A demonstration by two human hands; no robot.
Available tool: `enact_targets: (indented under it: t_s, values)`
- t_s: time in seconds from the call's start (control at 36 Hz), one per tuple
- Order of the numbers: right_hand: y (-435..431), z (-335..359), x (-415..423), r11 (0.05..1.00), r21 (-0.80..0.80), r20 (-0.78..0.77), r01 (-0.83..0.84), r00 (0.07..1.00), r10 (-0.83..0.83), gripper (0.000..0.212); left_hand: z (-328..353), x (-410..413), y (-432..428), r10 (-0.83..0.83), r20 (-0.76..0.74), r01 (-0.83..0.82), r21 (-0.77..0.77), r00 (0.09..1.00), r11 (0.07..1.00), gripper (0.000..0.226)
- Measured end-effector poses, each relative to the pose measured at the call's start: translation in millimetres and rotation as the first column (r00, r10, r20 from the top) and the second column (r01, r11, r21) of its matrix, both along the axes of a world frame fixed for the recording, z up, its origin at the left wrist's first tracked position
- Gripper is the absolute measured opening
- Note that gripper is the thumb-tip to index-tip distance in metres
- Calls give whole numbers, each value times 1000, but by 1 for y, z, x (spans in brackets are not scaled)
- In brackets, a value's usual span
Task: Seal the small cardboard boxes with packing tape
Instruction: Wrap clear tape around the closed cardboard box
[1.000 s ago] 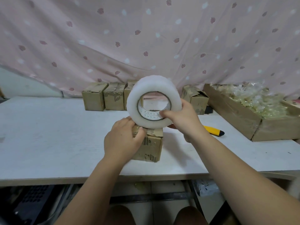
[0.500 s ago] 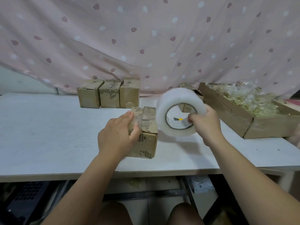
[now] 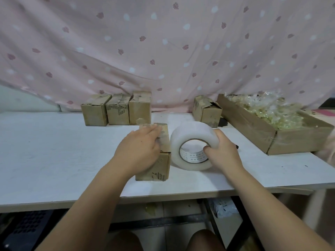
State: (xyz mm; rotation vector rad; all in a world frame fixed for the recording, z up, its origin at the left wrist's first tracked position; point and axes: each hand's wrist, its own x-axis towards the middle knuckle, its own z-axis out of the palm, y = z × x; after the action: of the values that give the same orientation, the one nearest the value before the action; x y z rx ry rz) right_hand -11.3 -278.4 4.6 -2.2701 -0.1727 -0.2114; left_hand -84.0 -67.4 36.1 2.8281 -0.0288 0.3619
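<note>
Resting our left hand [image 3: 139,149] on the small cardboard box [image 3: 160,169], fingers laid fairly straight across its top, we grip the tape roll [image 3: 192,132] with our right hand [image 3: 224,153], thumb hooked into the core. The roll stands on edge on the white table [image 3: 54,151], right against the box's right side.

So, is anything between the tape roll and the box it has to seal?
Nothing visible does. The roll, gripped by the right hand, stands close beside the box on its right; the left hand rests on the box top.
</note>
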Motion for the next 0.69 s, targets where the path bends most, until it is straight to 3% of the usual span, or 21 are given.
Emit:
enact_targets:
  t_s: [0.08,0.17,0.28,0.33,0.42,0.56,0.69]
  values:
    - [-1,0,-3,1000,-28,-1,8,1000,-8,39,5,10,-16,20,-125,-21,-7,992,1000,72]
    - [-2,-2,-5,1000,-22,1,4,1000,-4,40,3,16,-24,81,-259,-35,178,963,983,88]
    - [-7,-8,-7,1000,2,24,-4,1000,4,43,-3,15,-28,130,-221,-75,239,967,968,83]
    - [-8,-11,-9,993,120,24,-6,1000,3,48,-7,14,-30,148,-180,-105,229,973,968,78]
    - [-6,-21,-11,931,363,-49,33,999,-17,47,-9,15,-25,169,-124,-147,170,978,974,72]
    - [0,-34,-7,936,347,-100,56,995,-23,33,-6,15,-16,171,-115,-168,36,979,985,69]
    - [15,-20,2,863,500,-115,66,993,-10,22,-5,9,-12,194,2,-190,-195,981,962,66]
